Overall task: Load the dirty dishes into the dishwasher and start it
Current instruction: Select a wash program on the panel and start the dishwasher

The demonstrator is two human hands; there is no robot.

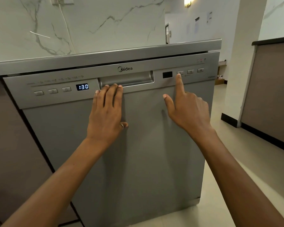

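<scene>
Two bare forearms are reaching in from the bottom edge, nearest the lens, toward the front of the dishwasher (138, 145).

Left hand (107, 112): lying flat on the door, palm down, fingers together and extended, holding nothing. Fingertips (115, 86) are resting at the lower lip of the recessed handle (126, 79); the thumb, wearing a ring (122, 126), is tucked low against the panel.

Right hand (189, 108): index finger (179, 82) is extended, its tip touching or just under the first button (180, 72) of a row of three. Thumb is spread out to the left; remaining fingers are curled in. Nothing gripped.

To the left of the left fingertips the display (82, 87) is reading 1:30, with three more buttons further left. A dark window (167, 74) is sitting between the handle and the right index tip.

Door appears shut or nearly so; a thin dark gap is showing under the top panel (105, 58), so full latching cannot be confirmed. No dishes are visible.

Judgement: loading looks done; the starting step is in hand. Steel door is stiff, smooth, likely slippery under a flat palm, so push rather than grip. Buttons are small, needing only a light fingertip press. To open, hook fingers into the handle recess.
</scene>
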